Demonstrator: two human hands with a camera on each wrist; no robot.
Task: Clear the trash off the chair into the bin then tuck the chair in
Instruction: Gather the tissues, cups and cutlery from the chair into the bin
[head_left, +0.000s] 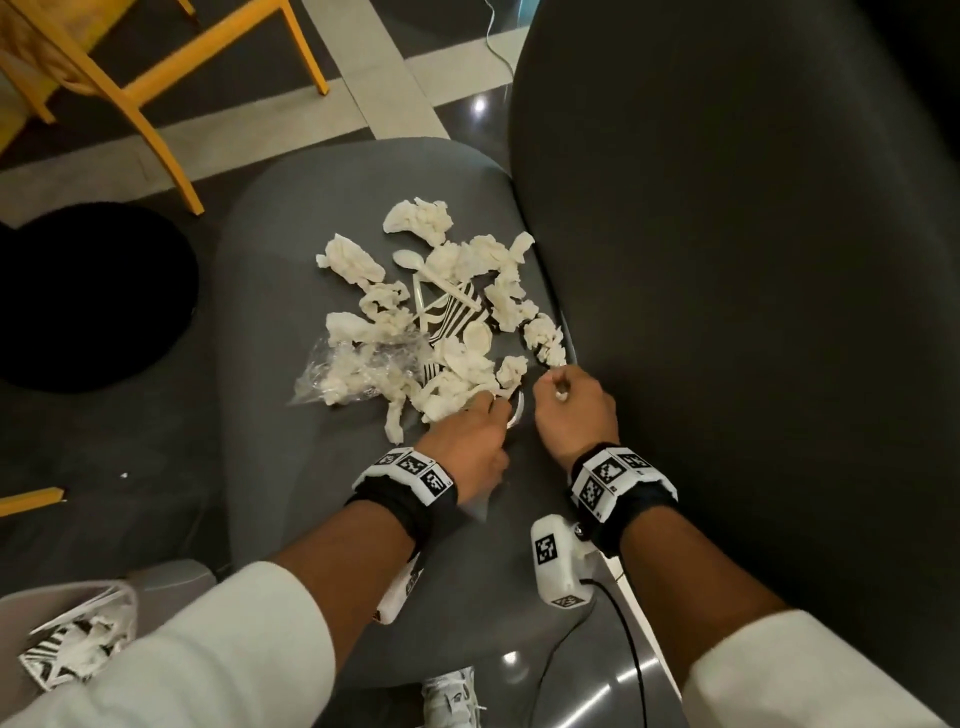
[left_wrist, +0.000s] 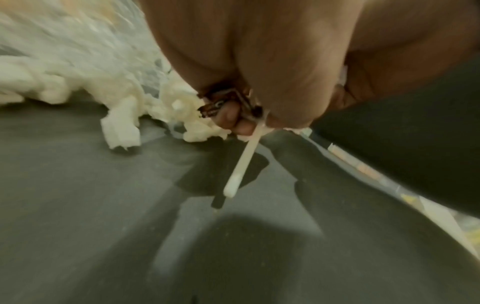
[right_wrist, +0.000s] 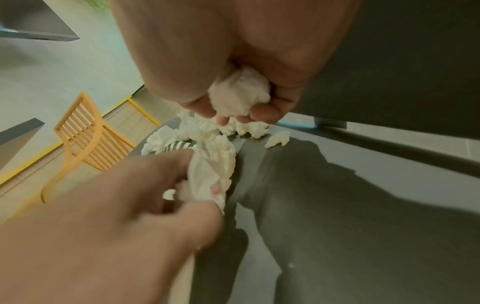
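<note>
A pile of crumpled white tissues (head_left: 447, 332) lies on the grey chair seat (head_left: 311, 467), mixed with plastic spoons (head_left: 415, 262), a striped paper cup (head_left: 452, 312) and a clear plastic bag (head_left: 358, 369). My left hand (head_left: 483, 421) is at the pile's near edge. It grips a white plastic utensil handle (left_wrist: 241, 164), a brown wrapper (left_wrist: 221, 105) and a tissue (right_wrist: 205, 181). My right hand (head_left: 561, 395), close beside it by the chair back, holds a balled tissue (right_wrist: 239, 92). The bin (head_left: 52, 603) sits at the lower left with a striped cup and tissues inside.
The chair's tall dark back (head_left: 727, 260) rises at the right. A yellow wooden chair (head_left: 104, 78) stands at the far left, and a round black object (head_left: 78, 296) lies on the floor. A small white scrap (head_left: 123, 475) lies on the floor left of the seat.
</note>
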